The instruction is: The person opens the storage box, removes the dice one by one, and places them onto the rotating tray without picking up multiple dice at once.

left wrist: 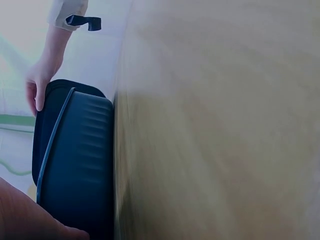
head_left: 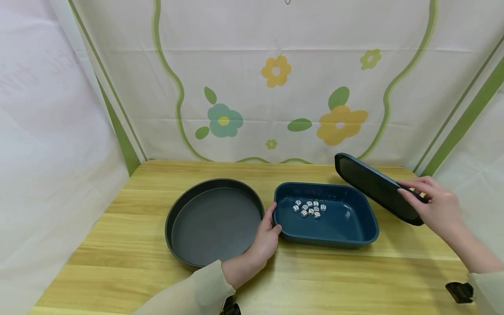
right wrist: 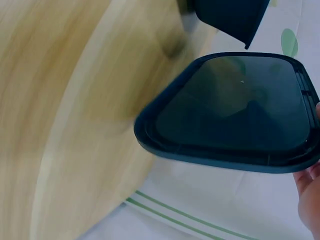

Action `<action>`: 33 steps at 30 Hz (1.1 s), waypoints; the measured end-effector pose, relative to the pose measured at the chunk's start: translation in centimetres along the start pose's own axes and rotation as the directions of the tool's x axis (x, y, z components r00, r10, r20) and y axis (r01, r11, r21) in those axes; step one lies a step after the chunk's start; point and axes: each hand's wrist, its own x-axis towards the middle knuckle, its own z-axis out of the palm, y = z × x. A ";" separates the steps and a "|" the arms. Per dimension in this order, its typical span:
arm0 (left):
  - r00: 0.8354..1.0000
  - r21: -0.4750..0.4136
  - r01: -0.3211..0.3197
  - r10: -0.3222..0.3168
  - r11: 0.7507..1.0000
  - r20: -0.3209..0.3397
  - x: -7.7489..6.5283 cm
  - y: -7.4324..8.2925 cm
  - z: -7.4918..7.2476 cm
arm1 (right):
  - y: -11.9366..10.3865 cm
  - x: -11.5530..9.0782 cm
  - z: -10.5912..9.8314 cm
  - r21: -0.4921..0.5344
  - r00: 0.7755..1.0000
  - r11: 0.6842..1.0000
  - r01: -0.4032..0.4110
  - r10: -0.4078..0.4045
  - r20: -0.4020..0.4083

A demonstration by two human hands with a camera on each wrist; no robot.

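My left hand (head_left: 260, 243) grips the left end of a dark blue rectangular baking dish (head_left: 334, 228), fingers along its side and thumb at the near corner. Inside, toward the left, lies a cluster of several white dice (head_left: 311, 211) with dark pips. Up on the right, my right hand (head_left: 441, 203) pinches the edge of a matching dark lid (head_left: 374, 188), thumb on one face. The lid is tilted steeply beside the dish's right end, its inner face showing in the right wrist view (right wrist: 235, 110). Part of the left hand (left wrist: 25, 217) blocks the dish's near end in the left wrist view.
A round dark grey cake pan (head_left: 214, 218) stands left of the dish, close to my left forearm. Both vessels rest on a wood-grain table (head_left: 130, 245). A white curtain (head_left: 244, 87) with flowers hangs behind the table, and cloth also hangs at both sides.
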 end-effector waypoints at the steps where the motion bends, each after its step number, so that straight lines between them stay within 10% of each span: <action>1: 1.000 0.002 0.000 0.000 1.000 -0.002 0.0 0.0 0.0 | 0.0 0.1 -0.2 -0.015 1.000 1.000 0.000 0.000 0.006; 24: 1.000 0.030 0.012 -0.011 0.999 -0.016 0.2 -0.2 -0.2 | 4.8 -1.9 -4.5 -0.233 0.973 0.961 -0.148 0.184 0.139; 33: 1.000 0.043 0.006 -0.005 0.999 -0.019 0.1 -0.6 -0.3 | 8.3 -6.6 -3.0 -0.172 0.889 0.909 -0.379 0.410 0.204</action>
